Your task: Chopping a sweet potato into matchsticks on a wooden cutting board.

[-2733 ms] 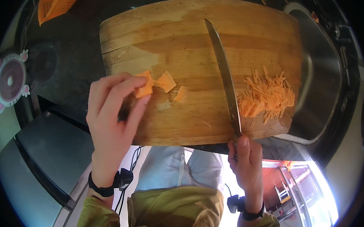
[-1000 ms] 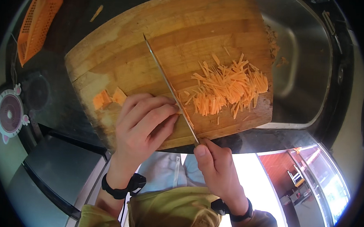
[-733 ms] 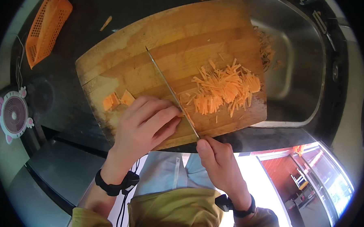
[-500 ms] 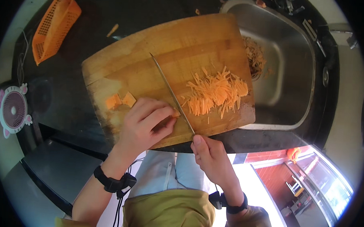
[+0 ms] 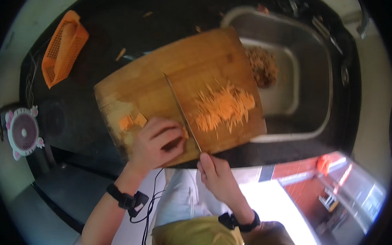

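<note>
Presently, the left hand [image 5: 159,140], fingers bent, was pinching an orange slice [image 5: 186,132] against the near part of the cutting board [image 5: 150,72]. Right hand [image 5: 218,174], apart from the left, was closed around the handle of a knife [image 5: 177,103] at the board's near edge; blade lay across the board, just beside the slice. Orange shreds [image 5: 225,107] were heaped on the board's right half; loose orange pieces [image 5: 127,122] sat toward its left edge. Sink [image 5: 313,90]: right of the board. Orange basket [image 5: 62,57]: beyond its far left corner. Fan [image 5: 24,131]: well left of the board.
</note>
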A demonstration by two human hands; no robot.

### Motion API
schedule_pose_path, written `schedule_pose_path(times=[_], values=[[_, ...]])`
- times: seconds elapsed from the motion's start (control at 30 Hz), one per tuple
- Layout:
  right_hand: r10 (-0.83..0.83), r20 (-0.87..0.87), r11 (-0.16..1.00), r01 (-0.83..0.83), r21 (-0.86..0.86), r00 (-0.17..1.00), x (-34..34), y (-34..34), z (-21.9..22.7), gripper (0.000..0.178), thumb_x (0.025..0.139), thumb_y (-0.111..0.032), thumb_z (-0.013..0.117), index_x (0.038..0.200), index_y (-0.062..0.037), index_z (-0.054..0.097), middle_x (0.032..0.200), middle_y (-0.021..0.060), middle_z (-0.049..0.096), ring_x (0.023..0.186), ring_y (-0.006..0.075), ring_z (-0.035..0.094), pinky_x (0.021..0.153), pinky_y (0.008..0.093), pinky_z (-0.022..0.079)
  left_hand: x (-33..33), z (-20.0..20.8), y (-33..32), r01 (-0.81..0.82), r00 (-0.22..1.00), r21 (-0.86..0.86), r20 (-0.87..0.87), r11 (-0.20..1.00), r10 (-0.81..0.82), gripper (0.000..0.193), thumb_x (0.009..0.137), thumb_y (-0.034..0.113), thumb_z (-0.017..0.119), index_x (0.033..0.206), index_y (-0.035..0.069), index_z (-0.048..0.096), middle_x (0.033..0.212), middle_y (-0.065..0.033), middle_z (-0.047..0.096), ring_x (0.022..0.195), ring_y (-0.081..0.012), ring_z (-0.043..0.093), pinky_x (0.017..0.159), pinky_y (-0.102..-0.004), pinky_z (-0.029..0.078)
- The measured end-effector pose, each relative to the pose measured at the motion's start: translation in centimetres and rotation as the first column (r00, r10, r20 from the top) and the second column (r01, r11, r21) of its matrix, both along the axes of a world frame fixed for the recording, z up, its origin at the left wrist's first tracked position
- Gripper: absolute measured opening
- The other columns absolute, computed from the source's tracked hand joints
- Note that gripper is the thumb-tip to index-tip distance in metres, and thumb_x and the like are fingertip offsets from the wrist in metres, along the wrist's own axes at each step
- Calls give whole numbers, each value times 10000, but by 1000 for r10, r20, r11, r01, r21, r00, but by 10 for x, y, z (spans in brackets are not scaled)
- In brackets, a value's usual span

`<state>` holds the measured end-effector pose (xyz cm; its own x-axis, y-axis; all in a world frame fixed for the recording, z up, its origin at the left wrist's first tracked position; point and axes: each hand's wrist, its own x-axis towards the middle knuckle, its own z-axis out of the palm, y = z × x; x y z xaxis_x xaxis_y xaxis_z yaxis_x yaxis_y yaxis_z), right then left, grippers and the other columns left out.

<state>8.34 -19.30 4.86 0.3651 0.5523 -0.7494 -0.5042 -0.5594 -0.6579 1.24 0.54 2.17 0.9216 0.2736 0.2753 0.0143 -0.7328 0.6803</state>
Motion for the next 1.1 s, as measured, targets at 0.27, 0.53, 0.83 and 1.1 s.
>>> schedule_pose_path(times=[0.27, 0.53, 0.83, 1.1], values=[[43, 76, 995, -49, 85, 996, 11, 8, -1, 478, 1088, -388, 414, 783, -28, 486, 665, -30, 418, 555, 49, 356, 488, 235, 318, 4, 0, 2, -54, 998, -31, 10, 998, 55, 295, 644, -23, 793, 906, 66, 692, 907, -80, 679, 811, -275, 638, 692, -362, 534], [73, 221, 997, -77, 7, 972, 4, 11, 9, 438, 1053, -318, 499, 893, 83, 576, 710, 288, 573, 674, 489, 547, 611, 449, 463, 2, -4, 0, 43, 998, -25, 55, 999, -42, 295, 650, -13, 814, 908, 66, 693, 909, -70, 668, 811, -275, 623, 691, -356, 529], [-38, 295, 999, 29, 33, 955, -17, 17, 5, 397, 1037, -301, 529, 843, 44, 556, 703, 293, 593, 696, 508, 583, 574, 497, 453, 2, -3, -2, 115, 991, 146, -84, 983, -104, 273, 637, 34, 779, 859, 94, 631, 938, -46, 604, 843, -292, 566, 720, -387, 494], [-27, 345, 1000, 23, 16, 938, -23, 20, 10, 385, 1037, -289, 521, 872, 56, 574, 687, 280, 575, 674, 488, 579, 584, 475, 464, -6, -6, -1, 164, 977, 183, -167, 969, -134, 302, 632, 120, 813, 878, 104, 640, 986, -66, 580, 893, -324, 536, 741, -420, 458]])
